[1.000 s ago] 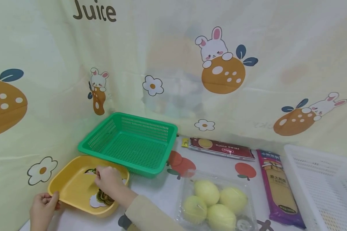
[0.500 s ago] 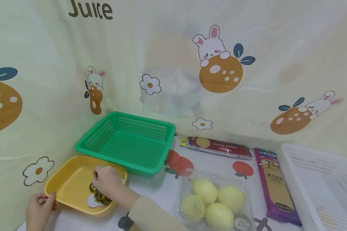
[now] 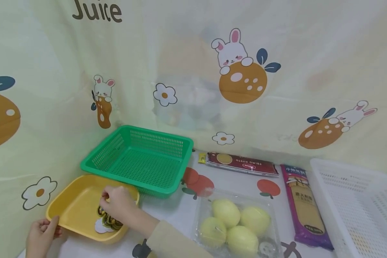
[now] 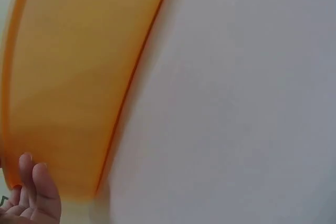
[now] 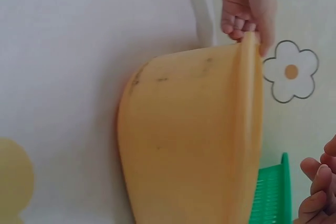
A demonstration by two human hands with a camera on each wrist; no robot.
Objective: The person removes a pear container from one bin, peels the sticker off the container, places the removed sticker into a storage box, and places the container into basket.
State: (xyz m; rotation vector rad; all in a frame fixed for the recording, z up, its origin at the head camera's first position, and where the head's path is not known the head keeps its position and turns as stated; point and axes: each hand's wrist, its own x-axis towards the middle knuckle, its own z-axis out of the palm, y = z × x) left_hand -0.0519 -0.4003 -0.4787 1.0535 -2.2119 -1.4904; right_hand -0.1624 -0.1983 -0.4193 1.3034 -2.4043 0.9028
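Note:
In the head view, a yellow basin (image 3: pixel 80 208) stands at the lower left. My left hand (image 3: pixel 43 234) grips its near left rim, thumb on top and fingers underneath; the left wrist view shows its curled fingertips (image 4: pixel 39 182) by the orange-lit wall. Inside the basin lie several flat round pieces (image 3: pixel 111 221) with dark green and yellow patterns, and a white scalloped piece (image 3: pixel 100 227) beside them. My right hand (image 3: pixel 119 202) is over these pieces, fingers curled, thumb near the index fingertip. I cannot tell whether it pinches a piece.
A green perforated basket (image 3: pixel 148 165) is behind the basin. To the right sit a clear box of yellow-green fruit (image 3: pixel 242 240), a red biscuit packet (image 3: pixel 242 164), a purple noodle packet (image 3: pixel 307 208) and a white basket (image 3: pixel 329 200). A printed curtain (image 3: pixel 193 71) hangs behind.
The patterned pieces, spread across the basin earlier, now lie bunched on its near right side. My right hand's thumb and index have parted slightly; my left hand keeps its grip.

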